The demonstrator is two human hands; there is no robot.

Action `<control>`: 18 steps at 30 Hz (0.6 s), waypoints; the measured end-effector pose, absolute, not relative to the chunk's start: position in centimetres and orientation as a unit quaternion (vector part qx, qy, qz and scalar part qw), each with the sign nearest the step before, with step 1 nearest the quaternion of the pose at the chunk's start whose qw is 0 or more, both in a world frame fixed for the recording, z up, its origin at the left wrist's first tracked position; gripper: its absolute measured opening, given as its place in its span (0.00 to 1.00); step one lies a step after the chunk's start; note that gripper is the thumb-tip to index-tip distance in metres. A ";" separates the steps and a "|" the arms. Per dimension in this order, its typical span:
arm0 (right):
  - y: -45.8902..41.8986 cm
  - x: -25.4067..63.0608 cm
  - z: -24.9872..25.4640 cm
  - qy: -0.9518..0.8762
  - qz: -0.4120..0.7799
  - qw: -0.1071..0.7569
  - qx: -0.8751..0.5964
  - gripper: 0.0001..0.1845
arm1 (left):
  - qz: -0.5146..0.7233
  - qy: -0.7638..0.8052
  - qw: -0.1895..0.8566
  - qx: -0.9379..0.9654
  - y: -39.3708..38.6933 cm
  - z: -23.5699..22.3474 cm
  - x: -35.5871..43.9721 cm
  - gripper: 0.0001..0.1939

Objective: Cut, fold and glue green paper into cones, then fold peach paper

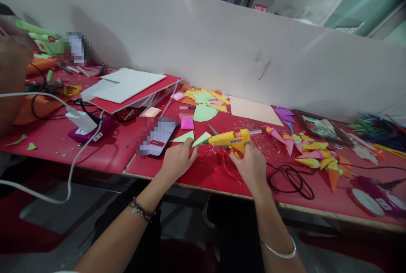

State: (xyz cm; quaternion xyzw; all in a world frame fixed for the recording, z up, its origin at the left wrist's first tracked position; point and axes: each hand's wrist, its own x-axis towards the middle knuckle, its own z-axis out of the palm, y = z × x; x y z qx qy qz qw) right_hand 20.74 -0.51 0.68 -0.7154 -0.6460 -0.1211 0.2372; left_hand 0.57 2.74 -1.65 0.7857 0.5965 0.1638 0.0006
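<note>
My right hand (249, 165) is closed round the grip of a yellow glue gun (230, 139), whose nozzle points left. My left hand (179, 159) pinches a light green paper triangle (193, 138) at the gun's tip, just above the red table (203, 171). A black cord (290, 178) coils on the table to the right of my right hand. A phone (158, 137) lies face up just left of my left hand.
Finished paper cones (312, 154) in pink, yellow and orange lie to the right. Cut paper scraps (204, 102) and a peach sheet (253, 110) sit behind the gun. White boards (123, 85) on a red folder lie at the left, with a white cable (68, 167) and another person's arm (11, 74).
</note>
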 end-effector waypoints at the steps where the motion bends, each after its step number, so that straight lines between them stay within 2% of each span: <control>1: -0.5 20.8 0.7 -0.647 -0.121 0.234 -0.716 0.19 | 0.163 0.597 -0.001 0.786 2.7 -1.6 0.6 0.16; 18: -0.7 21.3 0.9 -0.635 -0.126 0.206 -0.733 0.19 | 0.159 0.600 -0.011 0.784 2.7 -1.6 0.6 0.16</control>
